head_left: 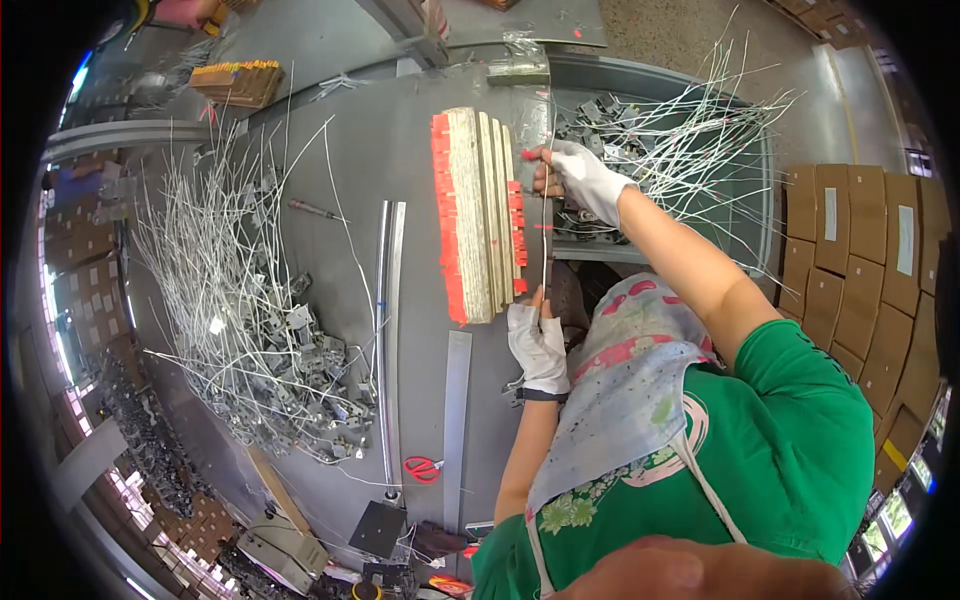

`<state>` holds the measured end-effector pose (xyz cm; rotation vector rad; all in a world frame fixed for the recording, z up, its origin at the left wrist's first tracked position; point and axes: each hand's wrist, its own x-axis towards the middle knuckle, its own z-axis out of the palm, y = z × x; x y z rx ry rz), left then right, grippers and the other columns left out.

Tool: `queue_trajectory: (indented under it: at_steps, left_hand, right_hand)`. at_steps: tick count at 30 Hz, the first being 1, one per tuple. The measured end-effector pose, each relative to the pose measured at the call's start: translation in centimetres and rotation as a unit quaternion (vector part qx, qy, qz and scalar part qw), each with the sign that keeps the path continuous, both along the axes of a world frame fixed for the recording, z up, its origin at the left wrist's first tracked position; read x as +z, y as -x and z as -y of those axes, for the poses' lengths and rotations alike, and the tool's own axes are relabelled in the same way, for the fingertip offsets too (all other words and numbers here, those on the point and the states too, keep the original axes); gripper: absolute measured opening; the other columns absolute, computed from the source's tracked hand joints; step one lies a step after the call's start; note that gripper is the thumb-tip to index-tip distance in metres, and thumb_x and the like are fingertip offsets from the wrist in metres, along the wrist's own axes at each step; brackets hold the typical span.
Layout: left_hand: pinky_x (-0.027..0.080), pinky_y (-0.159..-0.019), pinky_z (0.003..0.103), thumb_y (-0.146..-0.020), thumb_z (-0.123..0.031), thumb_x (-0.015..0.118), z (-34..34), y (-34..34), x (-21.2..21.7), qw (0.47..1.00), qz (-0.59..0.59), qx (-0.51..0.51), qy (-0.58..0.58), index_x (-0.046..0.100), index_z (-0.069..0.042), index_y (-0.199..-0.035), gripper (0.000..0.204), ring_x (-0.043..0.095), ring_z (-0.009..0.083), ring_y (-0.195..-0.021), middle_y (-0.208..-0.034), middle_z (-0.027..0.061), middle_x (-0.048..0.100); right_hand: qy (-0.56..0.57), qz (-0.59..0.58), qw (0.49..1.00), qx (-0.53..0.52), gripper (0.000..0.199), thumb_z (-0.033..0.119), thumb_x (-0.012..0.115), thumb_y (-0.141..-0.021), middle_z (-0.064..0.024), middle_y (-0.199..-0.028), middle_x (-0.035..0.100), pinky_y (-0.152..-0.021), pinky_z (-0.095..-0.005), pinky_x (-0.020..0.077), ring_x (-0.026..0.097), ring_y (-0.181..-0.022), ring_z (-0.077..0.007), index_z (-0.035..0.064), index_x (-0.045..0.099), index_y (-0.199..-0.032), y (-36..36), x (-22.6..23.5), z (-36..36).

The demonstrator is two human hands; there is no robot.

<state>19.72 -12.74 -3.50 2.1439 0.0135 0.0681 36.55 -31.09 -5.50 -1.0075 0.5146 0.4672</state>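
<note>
A long thin strip (547, 230) with a pale edge runs upright between my two hands, right of the stack. My right hand (590, 183), in a white glove with bare fingertips, pinches its far end, where a small red bit shows. My left hand (538, 350), gloved the same way, has its fingers closed at the near end. Just left of the strip lies a stack of cream layered strips (465, 215), with red tabs (447, 220) along its left side and more red tabs (517, 235) along its right.
Grey parts with white wires (270, 340) heap up on the left. More wired parts fill a grey bin (765, 200) at right. Metal bars (390, 340), a flat metal strip (456, 430), red scissors (423, 468) and a screwdriver (312, 208) lie on the grey table (345, 270). Cartons (850, 260) stand right.
</note>
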Motion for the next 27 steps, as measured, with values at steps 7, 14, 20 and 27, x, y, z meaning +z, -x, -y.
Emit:
queue_trajectory:
  at_steps: [7, 14, 20, 27]
  left_hand:
    - [0.041, -0.062, 0.029, -0.075, 0.004, 0.060, 0.6, 0.1, -0.3, 0.999, 0.041, 0.018, -0.007, 0.064, -0.005, -0.101, 0.028, 0.051, 0.0208, -0.068, -0.075, 0.0085, 0.051]
    - [0.040, -0.060, 0.028, -0.072, 0.004, 0.064, 1.4, -0.3, -0.6, 0.998, 0.034, 0.037, -0.032, 0.065, -0.006, -0.101, 0.031, 0.047, 0.0190, -0.064, -0.072, 0.0065, 0.048]
    - [0.043, -0.062, 0.031, -0.072, 0.002, 0.064, 2.0, -0.2, -1.1, 0.997, 0.027, 0.043, -0.058, 0.065, -0.010, -0.101, 0.032, 0.050, 0.0229, -0.063, -0.072, 0.0087, 0.050]
    - [0.045, -0.060, 0.036, -0.072, -0.001, 0.064, 2.0, -0.3, -0.9, 0.995, 0.013, 0.010, -0.096, 0.064, -0.011, -0.102, 0.032, 0.054, 0.0283, -0.065, -0.074, 0.0118, 0.052]
  right_hand:
    - [0.037, 0.019, 0.999, 0.004, 0.030, 0.027, 0.048, -0.090, -0.0031, -0.077, 0.053, -0.063, -0.0271, 0.0466, 0.055, -0.070, -0.0145, 0.0049, 0.048, -0.110, -0.5, 0.5, -0.9]
    - [0.012, 0.018, 1.000, -0.020, 0.033, 0.026, 0.052, -0.088, -0.0057, -0.082, 0.056, -0.066, -0.0274, 0.0474, 0.058, -0.073, -0.0161, 0.0019, 0.049, -0.109, -0.2, 0.2, -0.7]
    - [0.081, 0.053, 0.995, -0.024, 0.028, 0.021, 0.060, -0.082, -0.0052, -0.084, 0.055, -0.068, -0.0226, 0.0454, 0.054, -0.073, -0.0126, 0.0028, 0.049, -0.101, 7.1, -1.1, -0.1]
    - [-0.004, -0.016, 1.000, 0.004, 0.028, 0.023, 0.061, -0.082, -0.0060, -0.087, 0.057, -0.077, -0.0242, 0.0480, 0.056, -0.083, -0.0132, 0.0022, 0.051, -0.098, 9.3, -0.5, -1.8]
